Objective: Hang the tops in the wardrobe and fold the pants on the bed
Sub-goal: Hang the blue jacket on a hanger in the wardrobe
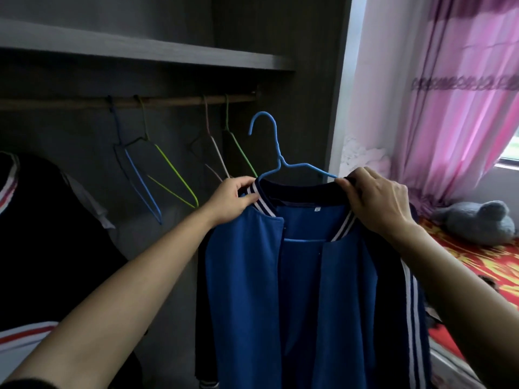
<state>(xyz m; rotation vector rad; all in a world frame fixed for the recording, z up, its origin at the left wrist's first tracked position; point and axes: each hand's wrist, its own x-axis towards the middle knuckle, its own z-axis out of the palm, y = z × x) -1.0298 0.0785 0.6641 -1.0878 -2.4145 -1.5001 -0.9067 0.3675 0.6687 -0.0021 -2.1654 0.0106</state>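
Blue jacket point(247, 276) is on its blue hanger point(269, 141); left hand point(233, 197) and right hand point(376, 197) each pinch the collar. Next, probably, the hanger must be lifted onto the wardrobe rail point(168, 101), near its right end.

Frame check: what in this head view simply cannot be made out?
Head view throughout.
The blue hanger: its shoulder ends are hidden inside the blue jacket.
The blue jacket: hem cut off by the bottom edge.
The dark garment: too dim to identify, cut by the left edge.
The bed: mostly beyond the right edge; no pants visible.
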